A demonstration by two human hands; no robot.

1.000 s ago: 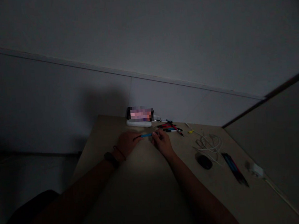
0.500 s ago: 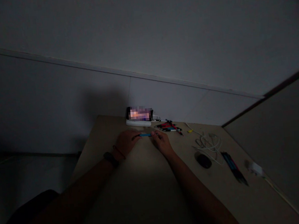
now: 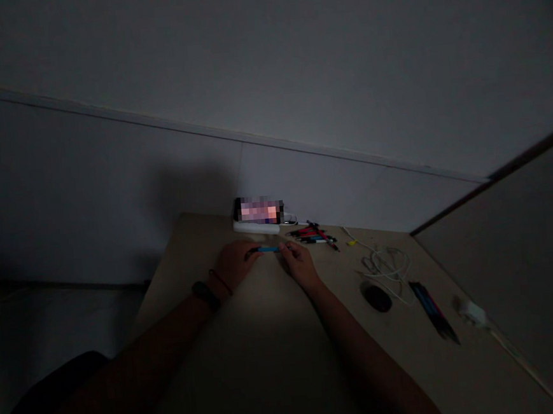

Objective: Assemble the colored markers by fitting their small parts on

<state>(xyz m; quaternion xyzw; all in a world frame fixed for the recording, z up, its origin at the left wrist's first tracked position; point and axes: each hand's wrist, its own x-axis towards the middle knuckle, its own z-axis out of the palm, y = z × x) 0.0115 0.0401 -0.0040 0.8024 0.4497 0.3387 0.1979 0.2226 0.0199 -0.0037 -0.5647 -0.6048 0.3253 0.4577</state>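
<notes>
The scene is very dark. Over the far part of a light wooden table [image 3: 269,360], my left hand [image 3: 236,264] and my right hand [image 3: 299,262] hold the two ends of a blue pen [image 3: 268,250]. Both hands have their fingers pinched on it, the left at its dark end, the right at the other. A dark band and a thin bracelet circle my left wrist [image 3: 207,293]. Just beyond my right hand lies a heap of red, black and blue pens [image 3: 314,234].
A white box with a dark device on it [image 3: 258,218] stands at the table's far edge by the wall. To the right lie a coiled white cable [image 3: 386,263], a dark mouse [image 3: 377,298], more pens [image 3: 433,313] and a white plug [image 3: 471,313].
Both hands and the blue pen have shifted slightly away from me; the pen now lies more level between them. Nothing else moved.
</notes>
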